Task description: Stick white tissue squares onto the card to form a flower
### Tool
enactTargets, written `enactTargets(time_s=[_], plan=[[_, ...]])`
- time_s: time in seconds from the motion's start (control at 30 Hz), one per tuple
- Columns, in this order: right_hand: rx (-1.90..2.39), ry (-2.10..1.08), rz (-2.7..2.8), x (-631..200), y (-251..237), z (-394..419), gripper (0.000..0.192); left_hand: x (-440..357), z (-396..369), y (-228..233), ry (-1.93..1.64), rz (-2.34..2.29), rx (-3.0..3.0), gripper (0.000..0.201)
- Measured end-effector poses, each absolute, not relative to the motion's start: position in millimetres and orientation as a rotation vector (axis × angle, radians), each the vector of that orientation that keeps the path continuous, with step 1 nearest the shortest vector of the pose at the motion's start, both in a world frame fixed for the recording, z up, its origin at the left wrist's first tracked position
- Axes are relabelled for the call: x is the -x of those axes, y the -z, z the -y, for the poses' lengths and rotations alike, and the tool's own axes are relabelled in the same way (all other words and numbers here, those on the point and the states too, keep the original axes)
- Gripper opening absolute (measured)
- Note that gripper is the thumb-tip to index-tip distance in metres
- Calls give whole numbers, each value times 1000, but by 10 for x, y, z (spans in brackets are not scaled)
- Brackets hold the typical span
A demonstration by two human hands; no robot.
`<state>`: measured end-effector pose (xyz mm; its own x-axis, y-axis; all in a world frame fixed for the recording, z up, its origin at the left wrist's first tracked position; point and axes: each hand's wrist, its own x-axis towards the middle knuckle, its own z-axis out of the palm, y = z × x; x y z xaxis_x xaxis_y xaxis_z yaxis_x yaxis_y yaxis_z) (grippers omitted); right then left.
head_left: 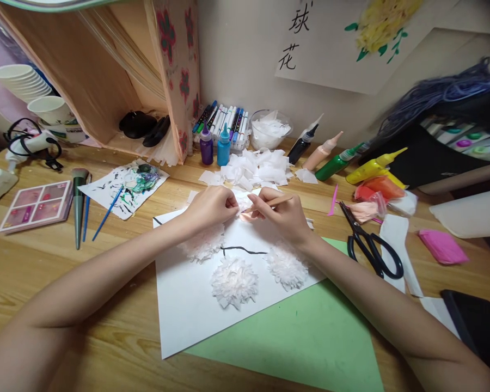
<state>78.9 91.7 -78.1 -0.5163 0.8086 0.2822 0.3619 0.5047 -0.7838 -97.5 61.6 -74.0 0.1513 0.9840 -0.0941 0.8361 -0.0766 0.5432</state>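
My right hand (pixel 278 209) grips a slim brown wooden stick (pixel 281 201), its tip angled left toward the far part of a white sheet of paper (pixel 191 310). Just left of it, my left hand (pixel 214 208) has thumb and fingers pinched together; what they hold is too small to tell. A peach-coloured patch (pixel 249 216) shows between the hands. Fluffy white paper flowers lie on the sheet: one near the front (pixel 234 283), another to the right (pixel 288 267), and a third flower (pixel 204 243) partly under my left wrist. A black line (pixel 245 250) runs across the paper.
Cut white tissue pieces (pixel 259 167) are heaped beyond the sheet, before a clear bowl (pixel 270 129). Paint bottles (pixel 330 152) lean nearby. Black scissors (pixel 369 242) rest at right; green paper (pixel 298 337) lies beneath. Brushes (pixel 108 213) and a painted scrap (pixel 126 185) are at left.
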Motion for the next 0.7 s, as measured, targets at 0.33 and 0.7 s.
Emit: enactTargets(time_s=[0.33,0.7], plan=[[898,-780,2214,-780,838,-921,39,983,-623,719,-399,-1735,-1951,23],[1021,-1350,1813,-713,826,-1017,40,1031,-654,630,-365,-1675,-1962,23]])
